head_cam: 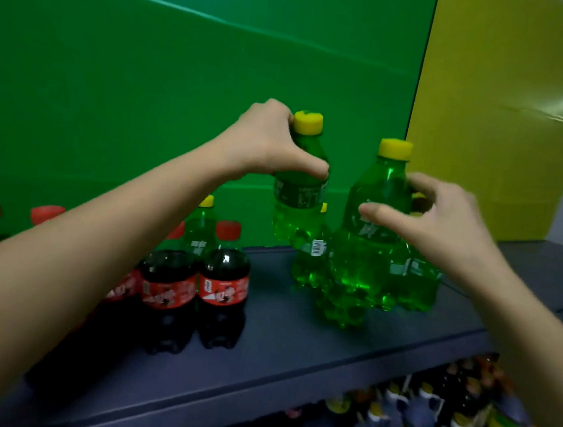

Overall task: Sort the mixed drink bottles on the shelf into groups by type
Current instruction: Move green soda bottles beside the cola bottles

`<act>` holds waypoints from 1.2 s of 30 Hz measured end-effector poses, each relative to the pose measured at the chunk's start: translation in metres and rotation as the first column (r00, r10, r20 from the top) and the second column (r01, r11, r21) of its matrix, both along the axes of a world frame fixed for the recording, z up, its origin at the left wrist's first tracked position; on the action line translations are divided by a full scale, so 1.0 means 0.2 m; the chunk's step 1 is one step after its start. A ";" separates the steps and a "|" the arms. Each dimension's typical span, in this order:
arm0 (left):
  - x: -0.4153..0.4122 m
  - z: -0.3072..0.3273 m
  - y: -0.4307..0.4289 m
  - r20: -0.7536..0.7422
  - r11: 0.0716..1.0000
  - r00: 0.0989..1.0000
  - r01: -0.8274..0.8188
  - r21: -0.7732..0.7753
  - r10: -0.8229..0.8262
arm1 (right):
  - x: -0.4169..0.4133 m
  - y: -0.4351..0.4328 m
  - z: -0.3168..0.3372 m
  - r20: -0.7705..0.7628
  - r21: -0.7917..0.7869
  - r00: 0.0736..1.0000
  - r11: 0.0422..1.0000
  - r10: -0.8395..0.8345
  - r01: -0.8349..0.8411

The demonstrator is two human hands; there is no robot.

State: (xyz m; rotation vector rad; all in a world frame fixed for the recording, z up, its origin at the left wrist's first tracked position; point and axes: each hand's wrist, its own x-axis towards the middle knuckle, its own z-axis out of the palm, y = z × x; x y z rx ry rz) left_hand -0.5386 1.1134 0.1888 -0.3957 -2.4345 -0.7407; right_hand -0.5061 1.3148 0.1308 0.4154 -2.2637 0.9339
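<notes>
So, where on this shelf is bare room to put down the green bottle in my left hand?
Bare shelf lies between the cola bottles and the green cluster, along the front edge, and right of the cluster. Crowded among the colas at left.

Both forearms bare, entering from lower corners, reaching forward. Bare left forearm (99,237) rises diagonally up and right, wrist bent downward. Raised left grip (273,140), back of hand up, clamps green bottle (297,194) just under cap: left thumb (311,171) across front, fingers curled behind neck. Bare right forearm (531,323) angles up and left. Lower right grip (444,222) spread wide, right thumb (376,212) straight, pointing left, right fingers (420,183) loosely curved; contact with anything unclear.
</notes>
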 end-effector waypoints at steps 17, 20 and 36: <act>-0.17 -0.47 0.17 0.204 0.913 0.897 -0.355 -0.199 0.393 | -0.20 -0.06 -0.56 0.062 -0.056 0.967 0.969 0.246 -0.242; -0.21 -0.50 0.13 0.318 0.924 0.868 -0.343 -0.171 0.381 | -0.22 -0.10 -0.60 0.030 -0.057 0.960 0.959 0.279 -0.277; -0.12 -0.43 0.16 0.099 0.883 0.892 -0.410 -0.231 0.440 | -0.20 -0.09 -0.70 0.081 0.097 0.976 0.973 0.203 -0.210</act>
